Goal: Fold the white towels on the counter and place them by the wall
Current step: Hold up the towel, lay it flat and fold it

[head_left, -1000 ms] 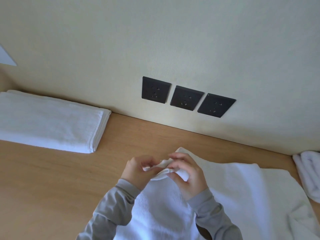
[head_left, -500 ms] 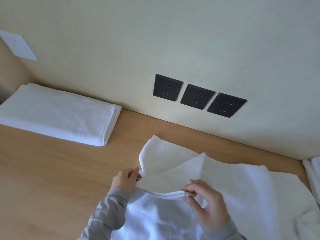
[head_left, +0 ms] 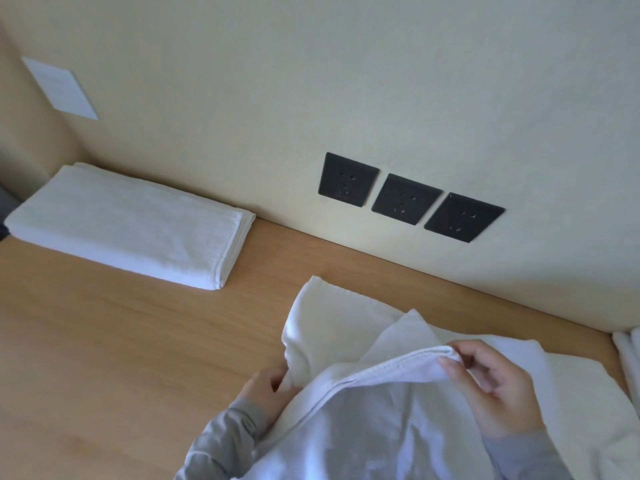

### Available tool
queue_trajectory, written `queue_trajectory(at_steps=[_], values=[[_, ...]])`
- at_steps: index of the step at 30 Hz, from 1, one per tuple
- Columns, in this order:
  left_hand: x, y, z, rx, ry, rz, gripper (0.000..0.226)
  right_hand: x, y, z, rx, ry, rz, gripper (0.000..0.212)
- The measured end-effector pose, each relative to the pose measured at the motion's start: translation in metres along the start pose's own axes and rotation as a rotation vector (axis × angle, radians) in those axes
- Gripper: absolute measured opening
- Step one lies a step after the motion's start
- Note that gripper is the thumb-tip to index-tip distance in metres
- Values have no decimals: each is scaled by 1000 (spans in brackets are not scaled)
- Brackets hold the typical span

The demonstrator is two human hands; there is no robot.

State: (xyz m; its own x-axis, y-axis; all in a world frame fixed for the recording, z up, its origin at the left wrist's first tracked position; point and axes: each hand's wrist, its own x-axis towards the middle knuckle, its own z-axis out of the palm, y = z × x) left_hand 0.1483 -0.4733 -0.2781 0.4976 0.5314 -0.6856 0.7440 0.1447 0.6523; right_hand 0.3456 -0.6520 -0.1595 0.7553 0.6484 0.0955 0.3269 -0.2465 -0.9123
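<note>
Soft, even, fairly bright light; faint shadows beneath folded towel [head_left: 131, 226] & sockets [head_left: 405, 199]. Wide-angle lens bows wall [head_left: 346, 81] lines (esp. left corner). Low in frame, near towel [head_left: 363, 427] looks slightly blurred, possibly motion.

two forearms in grey sleeves [head_left: 221, 441] reach in from the near edge. the left hand [head_left: 265, 386], near centre, curls its fingers round a fold of the towel [head_left: 332, 320] and is partly hidden behind the cloth. the right hand [head_left: 491, 393], well apart to the right, pinches the hem between thumb and forefinger, its other fingers loosely bent.
</note>
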Motion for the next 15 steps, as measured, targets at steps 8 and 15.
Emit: queue_trajectory(at_steps=[8, 15], values=[[-25, -31, -26, 67, 410, -106, 41, 21, -12, 0, 66, 105, -33, 30], [6, -26, -42, 33, 442, 19, 33, 28, -19, 12, 39, 51, -80, 36]])
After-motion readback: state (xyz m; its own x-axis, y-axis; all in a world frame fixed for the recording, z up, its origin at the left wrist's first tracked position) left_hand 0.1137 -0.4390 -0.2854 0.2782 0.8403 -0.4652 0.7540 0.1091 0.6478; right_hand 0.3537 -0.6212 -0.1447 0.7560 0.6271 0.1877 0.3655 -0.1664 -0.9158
